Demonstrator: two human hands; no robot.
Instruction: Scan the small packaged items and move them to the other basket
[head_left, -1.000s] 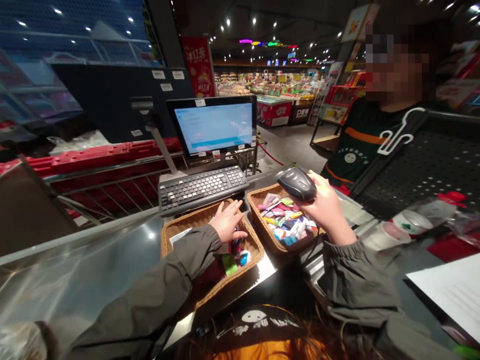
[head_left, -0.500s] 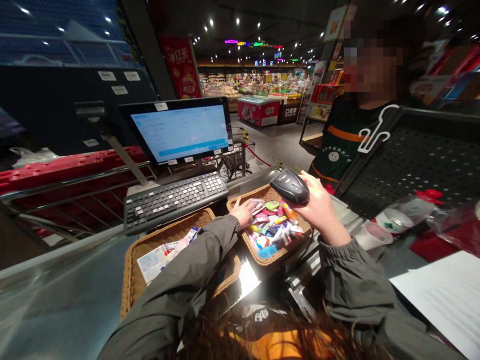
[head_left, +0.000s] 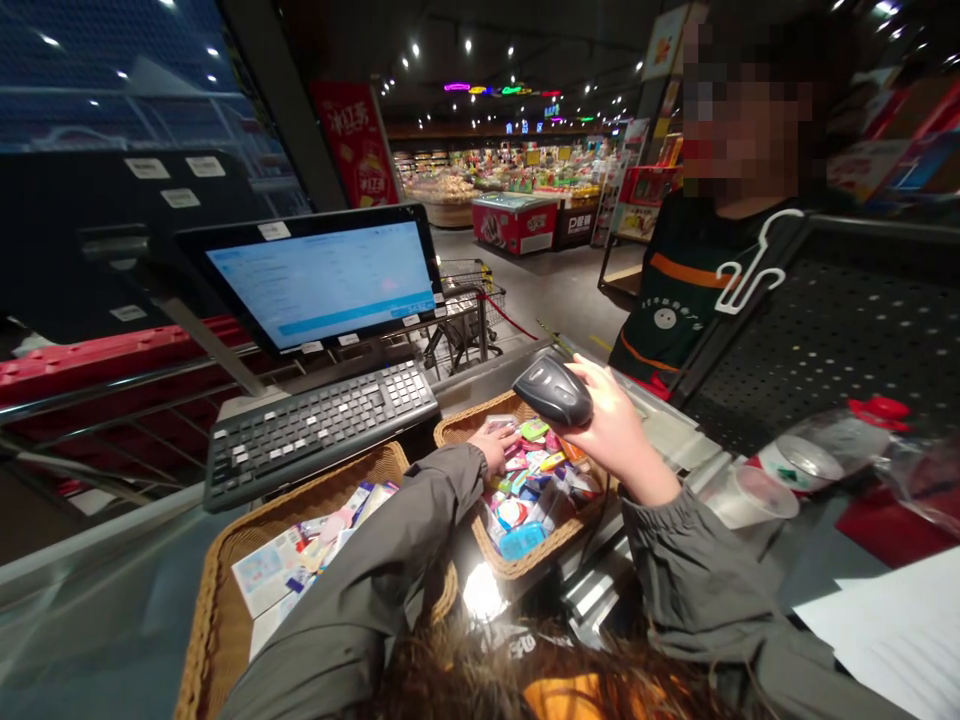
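Over one wicker basket (head_left: 454, 430), the right hand (head_left: 619, 430) is gripping a black scanner (head_left: 553, 390) — the left hand (head_left: 493, 446) is lying among the small packets (head_left: 534, 484) inside, its grip impossible to tell.

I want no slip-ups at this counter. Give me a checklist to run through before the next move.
1. Scanner held by the right hand: ok.
2. Left hand inside the right basket, at the small packets: ok.
3. A single packet gripped by the left hand: cannot tell; its fingertips are among the packets.
4. Monitor lit: ok.
5. Monitor entries readable: cannot tell; too small.
6. Left basket fully visible: not ok; the left sleeve covers part.
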